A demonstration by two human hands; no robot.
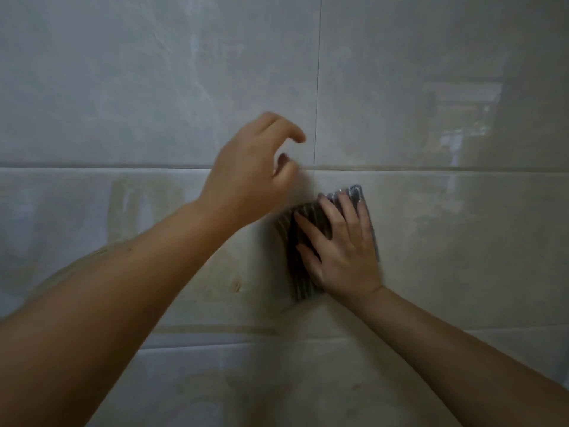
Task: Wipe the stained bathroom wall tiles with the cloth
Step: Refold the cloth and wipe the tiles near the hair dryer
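Cloth [300, 278] pressed just below tile seam [431, 170]

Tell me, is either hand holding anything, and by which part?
The right hand presses the striped cloth flat to the wall tile, straight fingers spread over its middle and right side. The left hand holds nothing.
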